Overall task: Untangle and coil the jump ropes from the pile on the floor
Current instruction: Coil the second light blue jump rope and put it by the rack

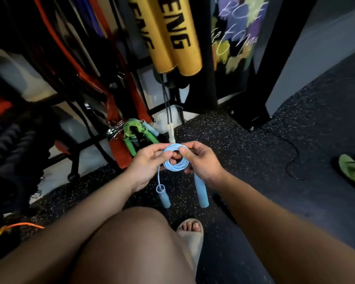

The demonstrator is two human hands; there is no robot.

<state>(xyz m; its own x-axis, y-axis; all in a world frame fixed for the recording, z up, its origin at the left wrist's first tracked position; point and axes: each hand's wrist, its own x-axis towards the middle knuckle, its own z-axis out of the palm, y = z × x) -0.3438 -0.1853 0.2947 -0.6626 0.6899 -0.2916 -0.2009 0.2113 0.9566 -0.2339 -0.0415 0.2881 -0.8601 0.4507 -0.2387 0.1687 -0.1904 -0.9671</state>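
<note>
My left hand [147,163] and right hand [202,161] both pinch the blue jump rope [173,168], nearly all coiled above the floor [244,150], handles dangling, while the green rope [134,131] seems already coiled by the rack.

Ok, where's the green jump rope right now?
Head view, left of centre: the green jump rope lies on the floor just beyond the left hand holding the blue jump rope, beside the red strap.
</note>
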